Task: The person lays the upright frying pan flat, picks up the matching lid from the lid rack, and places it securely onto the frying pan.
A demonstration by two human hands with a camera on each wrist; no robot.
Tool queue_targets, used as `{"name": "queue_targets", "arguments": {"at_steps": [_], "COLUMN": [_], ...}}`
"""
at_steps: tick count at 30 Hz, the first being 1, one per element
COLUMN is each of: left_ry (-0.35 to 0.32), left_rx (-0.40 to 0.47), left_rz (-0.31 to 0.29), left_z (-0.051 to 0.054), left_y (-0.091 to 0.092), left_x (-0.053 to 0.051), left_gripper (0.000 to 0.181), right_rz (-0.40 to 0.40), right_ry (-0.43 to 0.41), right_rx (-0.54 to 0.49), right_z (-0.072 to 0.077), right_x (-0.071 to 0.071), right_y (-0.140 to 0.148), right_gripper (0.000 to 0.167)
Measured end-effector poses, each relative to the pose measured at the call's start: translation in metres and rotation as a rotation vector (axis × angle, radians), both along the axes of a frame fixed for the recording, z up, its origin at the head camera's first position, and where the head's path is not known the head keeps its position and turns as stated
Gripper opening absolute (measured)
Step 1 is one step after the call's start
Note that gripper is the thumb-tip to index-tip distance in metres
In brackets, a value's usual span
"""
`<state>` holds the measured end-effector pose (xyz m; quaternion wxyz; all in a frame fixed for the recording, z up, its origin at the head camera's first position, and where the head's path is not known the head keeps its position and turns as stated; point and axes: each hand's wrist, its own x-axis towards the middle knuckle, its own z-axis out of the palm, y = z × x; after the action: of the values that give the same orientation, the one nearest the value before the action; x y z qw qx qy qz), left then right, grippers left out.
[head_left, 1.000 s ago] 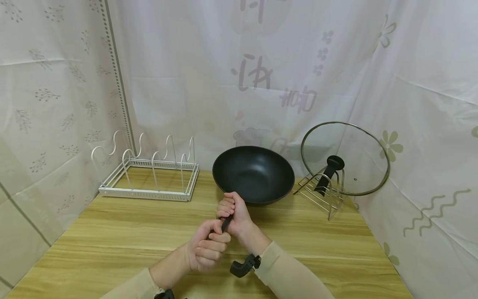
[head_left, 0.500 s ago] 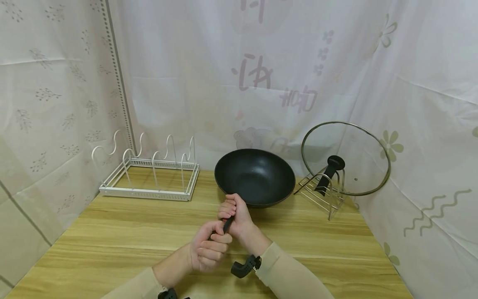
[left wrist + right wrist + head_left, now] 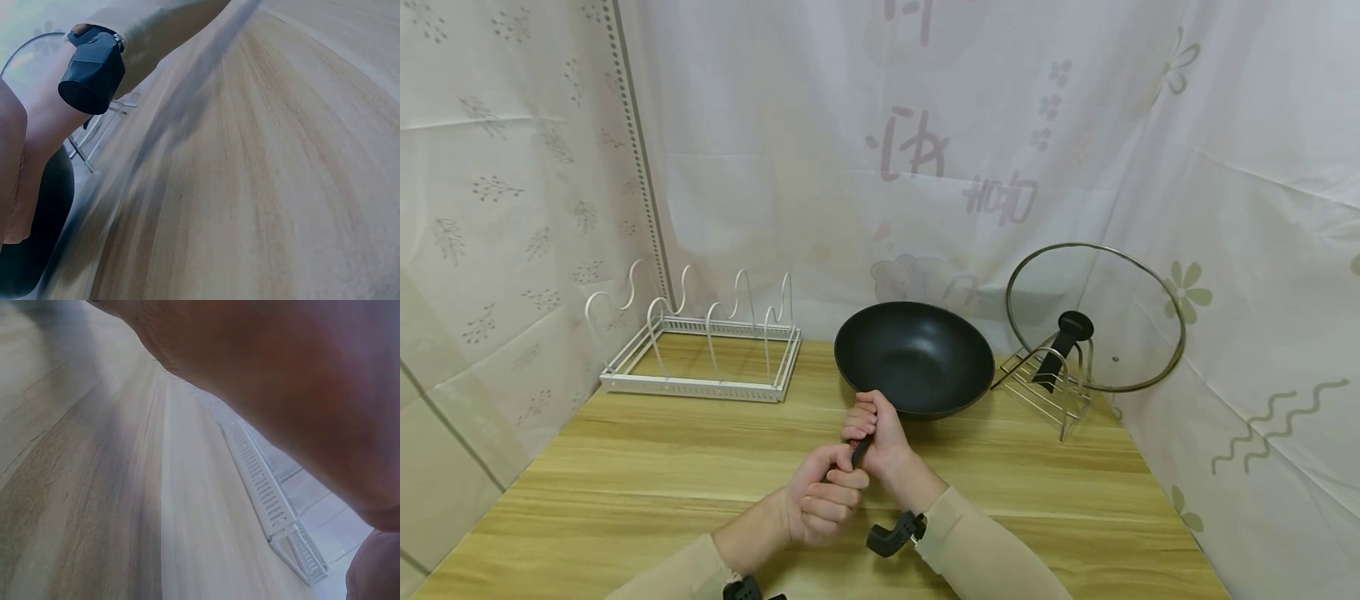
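A black wok (image 3: 913, 358) faces up at the middle of the table in the head view, its inside tipped towards me. Both hands wrap its dark handle (image 3: 861, 450), which has a bit of red on it. My right hand (image 3: 880, 433) grips close to the pan, while my left hand (image 3: 826, 497) holds the handle's nearer end. Most of the handle is hidden by the fingers. In the left wrist view the wok's dark side (image 3: 53, 212) shows beneath the right forearm. Whether its base touches the table, I cannot tell.
On the left stands a white rack (image 3: 700, 387) with curved wire dividers. To the wok's right, a small wire stand (image 3: 1048, 404) bears an upright glass lid (image 3: 1120, 317) with a black knob. Printed curtains (image 3: 775, 167) hang behind the wooden table (image 3: 662, 467).
The wok and both hands have shifted slightly right and a little nearer to me. Both grips on the handle stay the same; the rack and lid have not moved.
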<state>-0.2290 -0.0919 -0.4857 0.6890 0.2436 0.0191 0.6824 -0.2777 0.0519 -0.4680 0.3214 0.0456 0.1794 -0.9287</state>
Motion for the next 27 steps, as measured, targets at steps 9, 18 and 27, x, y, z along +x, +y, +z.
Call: {"name": "queue_targets", "arguments": {"at_steps": [9, 18, 27], "left_ry": [-0.008, -0.002, 0.000], "left_rx": [-0.003, -0.007, 0.009], "left_rz": [0.000, 0.002, -0.013], "left_z": [-0.0038, -0.0077, -0.0085], "left_y": [-0.0001, 0.0014, 0.0024], "left_x": [0.0005, 0.0007, -0.0005], "left_gripper": [0.038, 0.038, 0.037], "right_rz": [-0.001, -0.022, -0.031], "right_ry": [0.001, 0.007, -0.004], "right_rx": [0.006, 0.018, 0.033], "right_z": [-0.0053, -0.0090, -0.0103], "right_x": [0.0002, 0.0015, 0.0009], "right_y": [0.0009, 0.0014, 0.0018], "right_gripper": [0.057, 0.057, 0.056]}}
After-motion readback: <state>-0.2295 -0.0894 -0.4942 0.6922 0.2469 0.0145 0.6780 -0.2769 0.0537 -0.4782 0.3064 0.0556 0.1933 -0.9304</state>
